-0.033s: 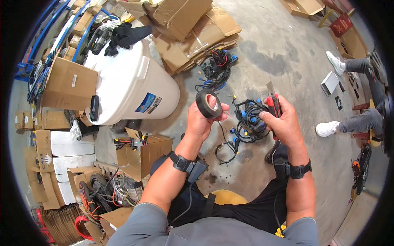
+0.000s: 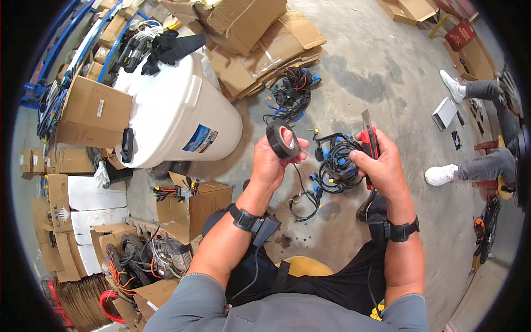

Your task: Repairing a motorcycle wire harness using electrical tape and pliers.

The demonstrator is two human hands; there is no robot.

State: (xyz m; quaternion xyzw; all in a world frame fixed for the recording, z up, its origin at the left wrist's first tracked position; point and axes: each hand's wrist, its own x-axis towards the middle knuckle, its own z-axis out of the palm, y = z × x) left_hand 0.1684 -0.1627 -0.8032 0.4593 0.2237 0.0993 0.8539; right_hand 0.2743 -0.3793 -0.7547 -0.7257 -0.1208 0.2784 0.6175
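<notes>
My left hand (image 2: 269,163) is closed round a roll of black electrical tape (image 2: 274,142), its hollow core turned partly up. In my right hand (image 2: 385,163) is a red and black utility knife (image 2: 370,145), gripped at the handle with its blade (image 2: 365,118) extended and pointing away from me. The two hands are apart, and the knife does not touch the tape. Beyond and between them, a tangled bundle of black cables (image 2: 338,169) with blue connectors lies on the floor, partly behind my right hand. A second cable bundle (image 2: 294,95) lies farther off.
A large white tub (image 2: 215,124) stands at the left, near an open carton (image 2: 210,202) holding cable ends. Flattened cardboard (image 2: 265,50) is piled at the back. Another person's legs (image 2: 489,163) and white shoes are at the right, near a small white box (image 2: 444,113).
</notes>
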